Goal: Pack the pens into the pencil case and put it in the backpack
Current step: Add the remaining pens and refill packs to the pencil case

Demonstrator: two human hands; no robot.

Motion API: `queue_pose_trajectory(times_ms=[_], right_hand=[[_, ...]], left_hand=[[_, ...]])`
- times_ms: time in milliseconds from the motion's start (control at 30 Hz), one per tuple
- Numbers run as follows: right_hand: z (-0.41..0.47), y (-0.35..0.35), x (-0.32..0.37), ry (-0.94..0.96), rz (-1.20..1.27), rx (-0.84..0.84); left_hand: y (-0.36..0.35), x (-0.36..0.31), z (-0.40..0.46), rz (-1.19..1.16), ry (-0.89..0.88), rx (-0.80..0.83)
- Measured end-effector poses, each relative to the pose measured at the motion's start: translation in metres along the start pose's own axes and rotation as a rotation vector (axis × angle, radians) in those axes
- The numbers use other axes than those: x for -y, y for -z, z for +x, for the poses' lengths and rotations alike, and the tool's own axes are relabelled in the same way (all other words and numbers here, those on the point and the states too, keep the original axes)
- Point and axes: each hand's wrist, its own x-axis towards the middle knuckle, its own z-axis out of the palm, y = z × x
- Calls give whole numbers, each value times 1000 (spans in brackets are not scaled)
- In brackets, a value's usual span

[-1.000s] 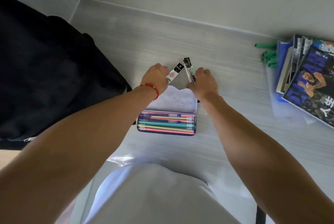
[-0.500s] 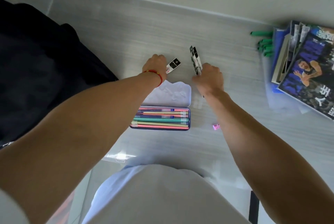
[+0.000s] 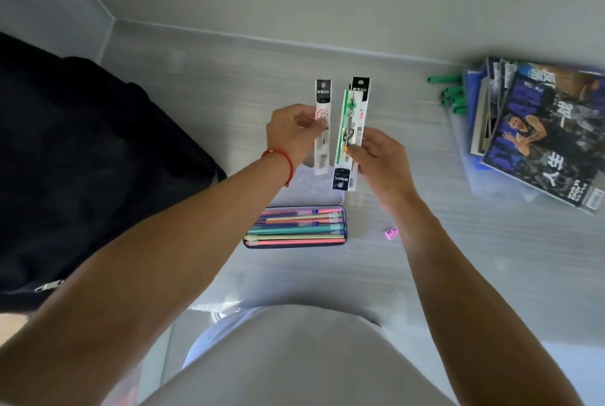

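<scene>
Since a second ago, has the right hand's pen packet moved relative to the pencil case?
Yes. The right hand has lifted its pen packet off the table; its lower end now overlaps the pencil case lid.

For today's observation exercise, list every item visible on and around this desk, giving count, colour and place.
backpack: one, black, left side of the desk
pencil case: one, blue rim, open, centre, filled with pastel pens
pen packets: at least three, white with black ends, held above the case
small pink object: one, right of the case
green markers: several, far right
magazines: a stack, mostly blue, far right
left hand: holds one packet, red bracelet
right hand: holds the others
</scene>
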Motion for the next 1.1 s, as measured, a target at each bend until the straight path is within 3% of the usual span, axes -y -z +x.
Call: queue_pose_trajectory(times_ms=[67, 167, 400, 533, 967, 1033, 1100], right_hand=[[-11, -3, -4, 60, -149, 78], [-30, -9, -17, 26, -267, 235], [-59, -32, -35, 61, -614, 457], [-64, -37, -34, 46, -685, 531], [-75, -53, -37, 253, -747, 661], [-70, -49, -37, 247, -789, 672], [-65, -47, -36, 244, -880, 691]], left_hand=[[13, 10, -23, -270, 183, 75], [37, 31, -54, -427, 372, 156], [67, 78, -97, -668, 529, 285], [75, 94, -108, -612, 538, 308], [66, 107, -130, -711, 682, 91], [66, 105, -132, -610, 653, 54], [71, 107, -133, -352, 571, -71]])
